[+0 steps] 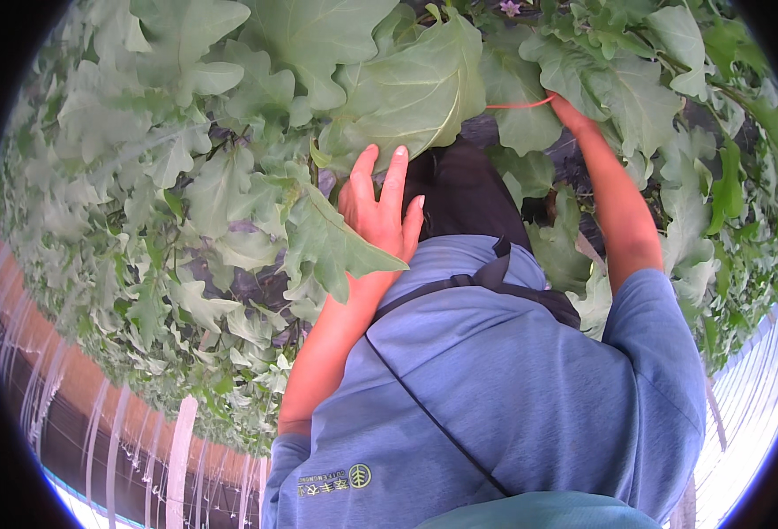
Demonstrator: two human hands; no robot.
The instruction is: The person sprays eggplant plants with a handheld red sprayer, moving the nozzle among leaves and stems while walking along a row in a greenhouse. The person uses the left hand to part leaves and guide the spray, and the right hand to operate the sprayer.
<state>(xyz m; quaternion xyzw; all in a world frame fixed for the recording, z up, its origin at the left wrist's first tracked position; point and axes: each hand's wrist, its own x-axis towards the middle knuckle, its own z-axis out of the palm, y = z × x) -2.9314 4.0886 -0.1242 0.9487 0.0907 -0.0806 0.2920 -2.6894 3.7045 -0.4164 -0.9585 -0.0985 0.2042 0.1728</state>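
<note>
My left hand (381,208) has its fingers apart, with two fingertips against the lower edge of a large eggplant leaf (415,92). A lobed leaf (336,238) lies across my left wrist. My right arm reaches up into the foliage on the right. Only the wrist end of my right hand (566,109) shows; leaves hide the fingers and anything in them. A thin red cord-like strip (520,106) runs left from there across a leaf (521,79), and its far end goes behind the large leaf.
Dense eggplant plants (197,165) surround me on both sides, with a purple flower (510,8) at the top. Dark plastic ground film (564,159) shows between leaves. Pale hanging strips (180,456) stand at lower left. A black strap (429,291) crosses my blue shirt (495,370).
</note>
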